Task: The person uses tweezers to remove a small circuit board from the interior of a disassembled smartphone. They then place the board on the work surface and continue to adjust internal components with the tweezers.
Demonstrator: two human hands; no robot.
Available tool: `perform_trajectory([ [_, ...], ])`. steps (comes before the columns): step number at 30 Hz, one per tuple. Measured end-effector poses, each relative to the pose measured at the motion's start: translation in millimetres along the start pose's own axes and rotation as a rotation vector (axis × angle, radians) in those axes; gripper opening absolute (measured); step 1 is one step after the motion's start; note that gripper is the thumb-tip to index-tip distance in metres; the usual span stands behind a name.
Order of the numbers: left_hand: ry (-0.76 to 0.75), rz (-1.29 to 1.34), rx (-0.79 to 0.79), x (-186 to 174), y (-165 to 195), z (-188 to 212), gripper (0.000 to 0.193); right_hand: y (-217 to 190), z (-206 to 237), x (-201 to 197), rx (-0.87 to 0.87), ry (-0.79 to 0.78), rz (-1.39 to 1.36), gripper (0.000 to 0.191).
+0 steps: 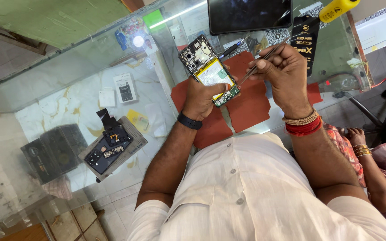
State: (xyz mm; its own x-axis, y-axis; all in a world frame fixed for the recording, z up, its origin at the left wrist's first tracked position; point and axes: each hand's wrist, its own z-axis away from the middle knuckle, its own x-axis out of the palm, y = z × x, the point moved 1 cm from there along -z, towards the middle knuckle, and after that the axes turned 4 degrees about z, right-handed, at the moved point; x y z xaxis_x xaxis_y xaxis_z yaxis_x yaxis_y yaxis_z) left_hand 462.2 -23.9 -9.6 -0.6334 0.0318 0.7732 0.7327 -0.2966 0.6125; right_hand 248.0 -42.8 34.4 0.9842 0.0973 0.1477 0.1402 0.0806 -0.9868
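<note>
Left hand (200,96) gripping an opened phone (209,70) at frame centre, right hand (283,76) pinching tweezers (258,66), tips hard to make out, over red mat (246,100) on glass worktop (68,67), tablet (249,14) cut off above

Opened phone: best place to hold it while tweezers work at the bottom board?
Probably by the long side edges of the opened phone, at the lower half, coming from underneath, as the left hand does. The back is off, so battery and boards face up; edges are the safe surfaces. That leaves the end near the tweezers in the right hand clear.
</note>
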Motion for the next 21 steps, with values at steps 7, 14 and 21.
perform_trajectory([
  [7,0.006,-0.003,0.020,0.7,-1.3,0.1,0.049,1.6,-1.6,0.9,0.016,-0.007,0.009,0.015],
  [14,-0.006,-0.046,0.018,-0.5,-1.7,1.5,0.050,6.6,-2.5,3.2,0.041,0.000,-0.028,0.016],
  [21,0.015,-0.005,-0.051,-0.1,-0.8,0.3,0.049,11.5,-1.8,6.6,0.026,0.018,-0.032,0.016],
])
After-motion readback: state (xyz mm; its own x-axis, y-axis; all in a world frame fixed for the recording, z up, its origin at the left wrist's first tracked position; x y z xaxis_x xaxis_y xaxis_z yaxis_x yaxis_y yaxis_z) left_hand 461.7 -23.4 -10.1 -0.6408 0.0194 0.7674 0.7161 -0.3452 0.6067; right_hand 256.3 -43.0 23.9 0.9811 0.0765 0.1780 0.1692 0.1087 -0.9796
